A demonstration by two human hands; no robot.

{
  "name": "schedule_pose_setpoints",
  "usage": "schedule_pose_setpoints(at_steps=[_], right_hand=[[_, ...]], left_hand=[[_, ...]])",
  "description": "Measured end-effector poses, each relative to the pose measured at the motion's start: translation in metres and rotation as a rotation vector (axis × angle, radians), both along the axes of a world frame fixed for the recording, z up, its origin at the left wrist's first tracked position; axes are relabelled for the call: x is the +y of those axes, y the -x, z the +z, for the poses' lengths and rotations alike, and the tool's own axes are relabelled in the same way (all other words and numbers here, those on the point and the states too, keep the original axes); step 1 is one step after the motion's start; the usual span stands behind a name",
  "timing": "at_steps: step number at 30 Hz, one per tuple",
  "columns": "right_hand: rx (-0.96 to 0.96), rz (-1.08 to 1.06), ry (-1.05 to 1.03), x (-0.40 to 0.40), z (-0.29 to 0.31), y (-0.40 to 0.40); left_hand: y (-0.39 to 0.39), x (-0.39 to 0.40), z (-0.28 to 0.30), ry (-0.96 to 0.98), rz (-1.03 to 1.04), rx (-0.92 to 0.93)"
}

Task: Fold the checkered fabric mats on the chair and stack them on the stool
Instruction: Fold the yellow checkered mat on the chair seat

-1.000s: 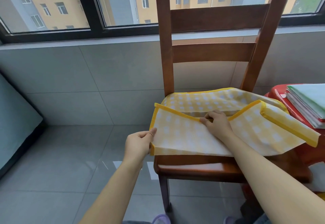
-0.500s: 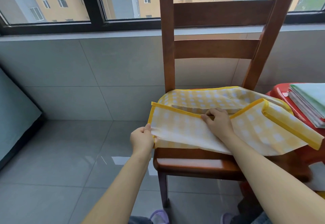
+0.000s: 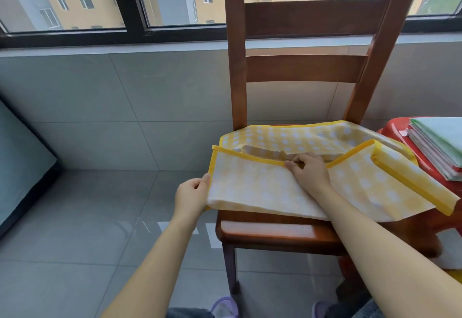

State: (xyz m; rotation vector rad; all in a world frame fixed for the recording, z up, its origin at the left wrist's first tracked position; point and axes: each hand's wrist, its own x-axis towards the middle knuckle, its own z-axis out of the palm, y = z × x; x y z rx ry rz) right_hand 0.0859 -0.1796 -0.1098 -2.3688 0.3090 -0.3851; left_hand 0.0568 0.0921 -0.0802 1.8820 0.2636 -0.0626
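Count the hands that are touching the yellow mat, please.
2. The left hand grips the mat at its left edge, beside the chair. The right hand pinches the yellow border at the middle of the mat's far edge. No other hand is visible.

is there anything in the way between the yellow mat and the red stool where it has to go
Nothing visible blocks the path. The yellow checkered mat, held by the left hand and right hand, already overhangs toward the red stool. A stack of folded mats occupies its top.
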Motion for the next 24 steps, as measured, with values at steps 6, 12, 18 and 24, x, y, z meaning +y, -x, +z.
schedule_pose_setpoints(at_steps=[6, 12, 18, 24], right_hand=[[0.021, -0.016, 0.003, 0.0, 0.001, -0.001], [0.014, -0.027, 0.006, 0.001, 0.001, -0.001], [0.015, -0.023, 0.016, 0.001, 0.002, 0.0], [0.026, -0.017, 0.001, 0.001, 0.003, -0.001]], left_hand=[[0.02, 0.004, -0.002, 0.147, 0.065, 0.205], [0.032, 0.001, 0.004, 0.548, 0.171, 0.281], [0.023, 0.013, 0.006, 0.217, -0.012, 0.062], [0.01, 0.027, 0.006, -0.052, -0.226, 0.19]])
